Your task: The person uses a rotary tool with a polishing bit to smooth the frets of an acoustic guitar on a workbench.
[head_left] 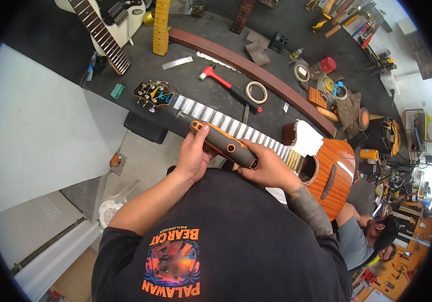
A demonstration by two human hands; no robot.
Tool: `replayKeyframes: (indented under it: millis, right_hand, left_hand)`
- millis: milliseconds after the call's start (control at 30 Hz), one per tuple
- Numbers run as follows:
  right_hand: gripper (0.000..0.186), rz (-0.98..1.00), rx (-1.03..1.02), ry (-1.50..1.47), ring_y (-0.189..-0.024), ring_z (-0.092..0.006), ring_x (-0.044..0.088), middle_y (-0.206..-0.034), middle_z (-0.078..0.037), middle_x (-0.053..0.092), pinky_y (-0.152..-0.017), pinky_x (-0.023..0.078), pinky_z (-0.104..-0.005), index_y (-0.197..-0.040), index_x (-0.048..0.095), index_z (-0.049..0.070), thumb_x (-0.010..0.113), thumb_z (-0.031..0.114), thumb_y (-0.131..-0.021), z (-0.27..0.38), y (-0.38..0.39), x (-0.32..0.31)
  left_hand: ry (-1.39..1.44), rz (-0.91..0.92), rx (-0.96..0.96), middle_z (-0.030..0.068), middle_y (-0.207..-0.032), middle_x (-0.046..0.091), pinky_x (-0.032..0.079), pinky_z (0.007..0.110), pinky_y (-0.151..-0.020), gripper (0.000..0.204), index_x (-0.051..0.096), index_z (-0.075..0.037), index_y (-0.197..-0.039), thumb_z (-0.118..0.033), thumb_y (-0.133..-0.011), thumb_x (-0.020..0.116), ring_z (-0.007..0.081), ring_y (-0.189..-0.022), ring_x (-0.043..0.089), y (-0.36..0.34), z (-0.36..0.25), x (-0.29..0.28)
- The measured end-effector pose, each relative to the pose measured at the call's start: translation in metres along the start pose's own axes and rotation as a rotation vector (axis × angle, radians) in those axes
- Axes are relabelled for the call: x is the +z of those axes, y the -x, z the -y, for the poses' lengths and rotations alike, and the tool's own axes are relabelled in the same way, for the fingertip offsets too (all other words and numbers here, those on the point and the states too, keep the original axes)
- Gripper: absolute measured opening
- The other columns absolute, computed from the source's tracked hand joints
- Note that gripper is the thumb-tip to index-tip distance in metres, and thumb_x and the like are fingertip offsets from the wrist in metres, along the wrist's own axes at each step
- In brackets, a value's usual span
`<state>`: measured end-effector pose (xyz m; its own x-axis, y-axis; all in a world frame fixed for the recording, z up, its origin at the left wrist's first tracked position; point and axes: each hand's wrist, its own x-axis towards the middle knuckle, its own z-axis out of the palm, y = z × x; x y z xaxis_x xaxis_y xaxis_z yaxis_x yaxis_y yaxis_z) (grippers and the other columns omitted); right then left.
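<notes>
Dark, orange-trimmed tool (217,141), apparently rotary, slanted alongside taped guitar neck (247,133)

The black T-shirt (256,236), behind the grip, has short sleeves (334,261). Its print (173,261) bears orange lettering (173,235) nearest to and farthest from the grip, with blue, pink and orange artwork between. A dark tattoo (312,214) marks the right forearm (304,203), behind the right hand's (266,163) grip.

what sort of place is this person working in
Most likely a guitar repair workshop: an acoustic guitar lies with strips covering much of its fretboard, a cream electric guitar is nearby, and a red-and-black hammer rests on the dark bench.
</notes>
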<state>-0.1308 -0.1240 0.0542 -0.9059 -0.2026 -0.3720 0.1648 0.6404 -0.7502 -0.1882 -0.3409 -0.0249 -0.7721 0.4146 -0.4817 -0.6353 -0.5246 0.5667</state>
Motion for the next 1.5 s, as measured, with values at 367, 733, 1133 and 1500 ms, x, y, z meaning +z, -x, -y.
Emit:
replayKeyframes:
  millis: [367,733,1133,1500]
  right_hand:
    - [0.065,0.024,-0.122,-0.240,-0.123,-0.0273,0.068,-0.134,-0.022,0.069,-0.105,0.050,-0.0359,-0.155,0.048,0.002,0.070,0.021,-0.097,-0.020,0.015,-0.002]
    - [0.050,0.000,-0.130,-0.257,-0.116,-0.0235,0.069,-0.127,-0.021,0.072,-0.102,0.050,-0.0346,-0.156,0.049,0.005,0.051,0.017,-0.107,-0.033,0.023,0.005]
    - [0.057,0.055,-0.056,-0.491,-0.131,-0.0204,0.059,-0.141,-0.017,0.066,-0.113,0.041,-0.0321,-0.158,0.044,0.000,0.052,0.013,-0.103,-0.040,0.029,0.005]
    - [0.076,-0.120,-0.046,0.023,-0.113,-0.0384,0.072,-0.120,-0.026,0.072,-0.095,0.055,-0.0430,-0.152,0.050,0.002,0.082,0.026,-0.087,0.005,0.016,0.016]
  left_hand:
    - [-0.058,-0.029,0.032,0.0108,-0.119,0.064,0.062,0.045,-0.090,0.038,0.046,-0.007,-0.131,-0.038,-0.110,0.056,0.0229,-0.106,0.070,-0.002,-0.003,-0.001]
    - [-0.124,-0.047,0.023,0.0099,-0.120,0.064,0.061,0.048,-0.091,0.037,0.048,-0.008,-0.131,-0.039,-0.110,0.055,0.0224,-0.106,0.069,0.002,-0.006,0.007]
    - [-0.124,-0.041,0.002,0.0075,-0.120,0.063,0.058,0.047,-0.093,0.036,0.050,-0.011,-0.131,-0.041,-0.111,0.054,0.0204,-0.105,0.067,0.003,-0.003,0.006]
    - [-0.133,-0.070,0.000,0.0062,-0.116,0.065,0.058,0.049,-0.092,0.033,0.053,-0.012,-0.125,-0.042,-0.111,0.053,0.0205,-0.106,0.067,-0.004,0.004,0.003]
